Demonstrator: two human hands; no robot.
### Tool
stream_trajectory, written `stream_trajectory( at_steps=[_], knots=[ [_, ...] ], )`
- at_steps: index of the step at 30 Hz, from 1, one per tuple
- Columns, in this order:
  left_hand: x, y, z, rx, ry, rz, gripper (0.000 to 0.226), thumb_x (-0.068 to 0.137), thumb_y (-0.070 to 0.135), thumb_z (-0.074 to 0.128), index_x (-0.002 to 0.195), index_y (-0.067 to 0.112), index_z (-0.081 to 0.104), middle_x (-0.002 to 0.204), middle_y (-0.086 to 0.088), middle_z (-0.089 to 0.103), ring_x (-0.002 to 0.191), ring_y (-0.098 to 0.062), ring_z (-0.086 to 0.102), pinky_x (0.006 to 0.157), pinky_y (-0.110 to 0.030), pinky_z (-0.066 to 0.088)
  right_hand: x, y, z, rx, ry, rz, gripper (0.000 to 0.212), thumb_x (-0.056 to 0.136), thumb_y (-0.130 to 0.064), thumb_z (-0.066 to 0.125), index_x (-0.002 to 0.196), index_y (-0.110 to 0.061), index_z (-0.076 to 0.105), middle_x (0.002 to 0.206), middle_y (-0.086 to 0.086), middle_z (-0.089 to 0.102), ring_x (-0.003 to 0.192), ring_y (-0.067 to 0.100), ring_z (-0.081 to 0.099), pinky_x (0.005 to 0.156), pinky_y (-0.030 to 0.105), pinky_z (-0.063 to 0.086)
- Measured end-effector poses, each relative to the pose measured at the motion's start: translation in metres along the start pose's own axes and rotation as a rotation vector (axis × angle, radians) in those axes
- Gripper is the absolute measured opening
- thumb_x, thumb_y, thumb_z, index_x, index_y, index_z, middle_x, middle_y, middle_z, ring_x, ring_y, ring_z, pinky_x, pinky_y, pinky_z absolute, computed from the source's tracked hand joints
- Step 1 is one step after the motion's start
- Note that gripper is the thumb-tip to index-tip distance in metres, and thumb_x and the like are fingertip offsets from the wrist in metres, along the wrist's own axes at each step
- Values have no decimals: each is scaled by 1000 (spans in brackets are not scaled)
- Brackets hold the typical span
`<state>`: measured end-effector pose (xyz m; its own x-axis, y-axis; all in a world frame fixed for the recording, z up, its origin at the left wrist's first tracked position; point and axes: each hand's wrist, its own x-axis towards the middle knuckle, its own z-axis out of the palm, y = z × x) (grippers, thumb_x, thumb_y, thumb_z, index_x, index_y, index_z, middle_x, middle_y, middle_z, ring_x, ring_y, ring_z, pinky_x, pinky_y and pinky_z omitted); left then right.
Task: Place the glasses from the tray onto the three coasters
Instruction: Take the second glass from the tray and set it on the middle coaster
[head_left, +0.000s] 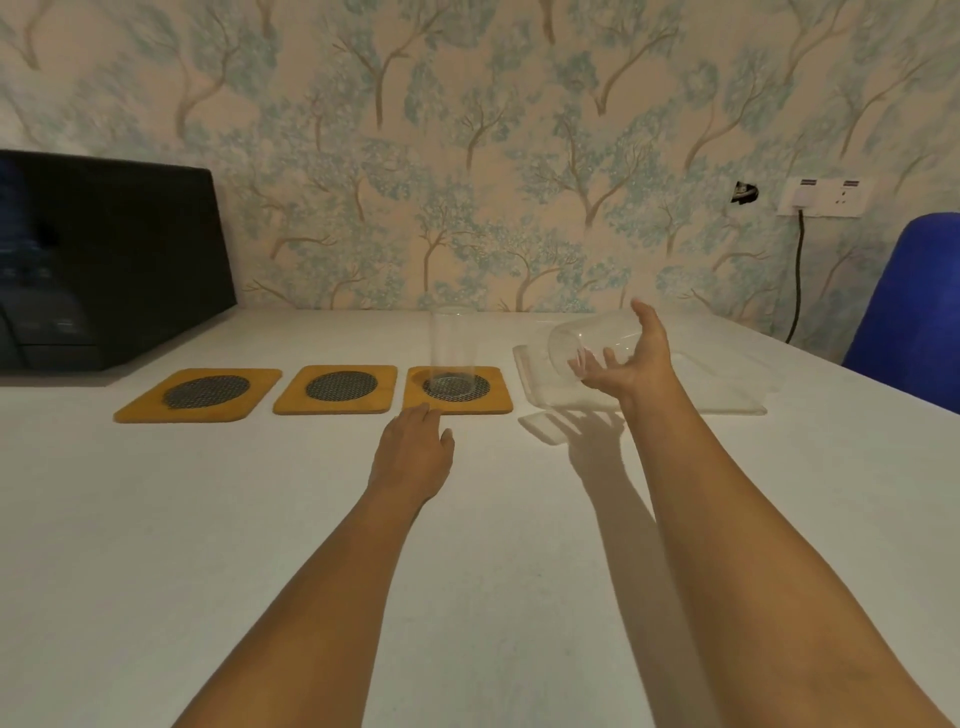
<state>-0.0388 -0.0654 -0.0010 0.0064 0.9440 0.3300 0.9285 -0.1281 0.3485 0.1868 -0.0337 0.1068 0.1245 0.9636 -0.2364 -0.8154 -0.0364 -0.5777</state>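
Note:
Three yellow coasters with dark mesh discs lie in a row: the left coaster (200, 395), the middle coaster (337, 388) and the right coaster (498, 400). A clear tall glass (453, 348) stands upright on the right coaster. My right hand (631, 358) holds a second clear glass (587, 340) tilted on its side above the clear tray (727, 389). My left hand (413, 454) rests flat on the table with its fingertips at the right coaster's front edge, holding nothing.
A black box (104, 260) stands at the back left of the white table (260, 519). A blue chair (914, 306) is at the right edge. A wall socket (823, 196) with a dark cable hangs on the wallpapered wall.

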Motion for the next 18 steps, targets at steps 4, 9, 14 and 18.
stream_trajectory(
  at_steps=[4, 9, 14, 18],
  knots=[
    [-11, -23, -13, 36, -19, -8, 48, 98, 31, 31, 140, 7, 34, 151, -10, 32, 141, -25, 26, 117, -37, 19, -14, 23, 16, -69, -9, 51, 67, 78, -17, 71, 137, -14, 37, 126, 9, 39, 112, 27, 48, 88, 29, 49],
    [-21, -46, -26, 66, -85, -42, 51, 99, 35, 27, 144, 11, 27, 156, -8, 21, 144, -24, 16, 118, -36, 13, -30, 49, 37, -185, -32, 63, 48, 75, -20, 78, 117, -11, 57, 112, 9, 46, 96, 17, 50, 89, 15, 48],
    [-27, -71, -41, 136, -163, -55, 55, 99, 38, 22, 146, 10, 19, 158, -9, 12, 146, -24, 9, 119, -37, 8, -42, 71, 56, -396, -106, 42, 32, 74, -26, 79, 94, -14, 57, 107, 9, 50, 81, 20, 59, 85, 34, 57],
    [-29, -80, -46, 162, -228, -60, 58, 98, 40, 18, 147, 9, 13, 158, -10, 9, 146, -23, 7, 119, -37, 6, -47, 89, 72, -667, -154, 22, 50, 75, -37, 76, 113, -22, 46, 98, 7, 52, 80, 25, 63, 87, 45, 56]
  ],
)
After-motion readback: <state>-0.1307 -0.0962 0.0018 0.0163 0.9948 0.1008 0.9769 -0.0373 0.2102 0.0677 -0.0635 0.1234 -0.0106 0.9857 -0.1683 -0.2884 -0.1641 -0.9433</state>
